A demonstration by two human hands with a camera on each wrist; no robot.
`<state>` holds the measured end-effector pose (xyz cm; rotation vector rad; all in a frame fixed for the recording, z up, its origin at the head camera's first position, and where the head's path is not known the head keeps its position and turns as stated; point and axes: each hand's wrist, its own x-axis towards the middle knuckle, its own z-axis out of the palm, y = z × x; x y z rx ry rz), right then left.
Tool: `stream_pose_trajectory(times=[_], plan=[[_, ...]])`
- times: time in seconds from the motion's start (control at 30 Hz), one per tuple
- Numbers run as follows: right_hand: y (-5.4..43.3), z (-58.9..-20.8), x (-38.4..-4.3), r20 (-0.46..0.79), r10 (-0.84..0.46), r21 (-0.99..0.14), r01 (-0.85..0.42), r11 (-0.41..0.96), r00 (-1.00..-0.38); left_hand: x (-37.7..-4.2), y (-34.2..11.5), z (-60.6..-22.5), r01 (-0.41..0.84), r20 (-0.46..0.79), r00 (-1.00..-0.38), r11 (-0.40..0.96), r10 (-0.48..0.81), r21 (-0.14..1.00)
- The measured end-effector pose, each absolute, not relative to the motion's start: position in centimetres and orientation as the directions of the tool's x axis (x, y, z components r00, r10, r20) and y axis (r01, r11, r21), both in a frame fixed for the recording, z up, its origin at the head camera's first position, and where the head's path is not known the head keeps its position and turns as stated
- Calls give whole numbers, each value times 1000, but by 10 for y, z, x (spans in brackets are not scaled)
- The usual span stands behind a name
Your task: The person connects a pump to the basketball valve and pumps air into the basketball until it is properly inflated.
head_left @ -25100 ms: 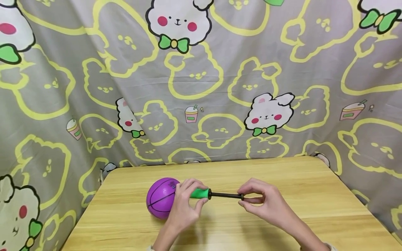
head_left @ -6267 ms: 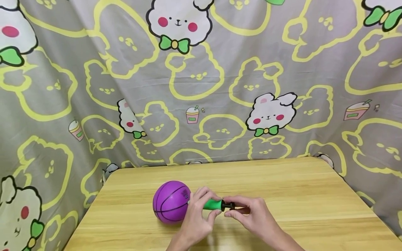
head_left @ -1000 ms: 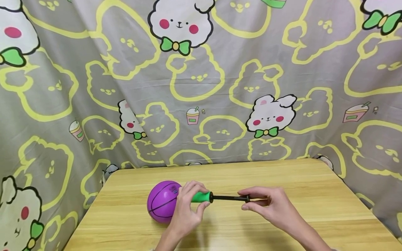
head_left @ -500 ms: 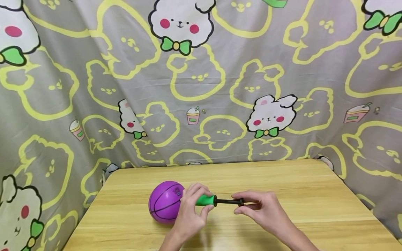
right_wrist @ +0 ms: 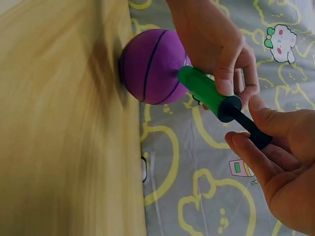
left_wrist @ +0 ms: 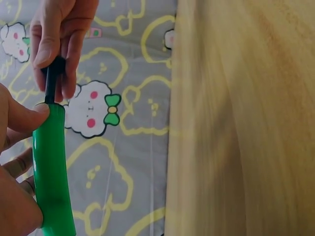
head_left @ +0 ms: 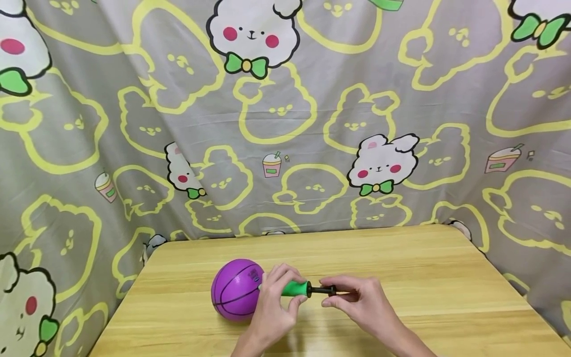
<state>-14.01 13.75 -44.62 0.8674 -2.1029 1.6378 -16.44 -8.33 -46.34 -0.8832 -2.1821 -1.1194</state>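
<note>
A purple ball (head_left: 236, 290) with black basketball lines rests on the table. Against its right side points a green hand pump (head_left: 295, 288), whose far end meets the ball in the right wrist view. My left hand (head_left: 274, 307) grips the pump's green barrel (left_wrist: 51, 167), thumb and fingers around it. With thumb and fingertips, my right hand (head_left: 363, 302) pinches the black handle (right_wrist: 260, 139) at the end of the pump's rod. A short length of black rod (head_left: 320, 290) shows between barrel and handle. The needle end is too small to make out.
The light wood table (head_left: 428, 277) stretches beyond both hands on every side. Behind it and at both sides hangs a grey curtain (head_left: 312, 119) printed with bunnies and yellow outlines.
Over the last second my right hand has moved left, pushing the rod well into the barrel. My left hand and the pump have shifted slightly right; the ball has barely moved.
</note>
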Motion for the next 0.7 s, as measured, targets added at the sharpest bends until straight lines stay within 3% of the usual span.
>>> stream_pose_trajectory(times=[0.23,0.7], plan=[[132,-455,-139,621,-273,-714,-674,190,-734,-160,-76,-467,764,702,-626,445,339,467],[139,-448,-138,566,-330,-730,-645,225,-755,-161,-80,-465,744,644,-660,449,385,495]])
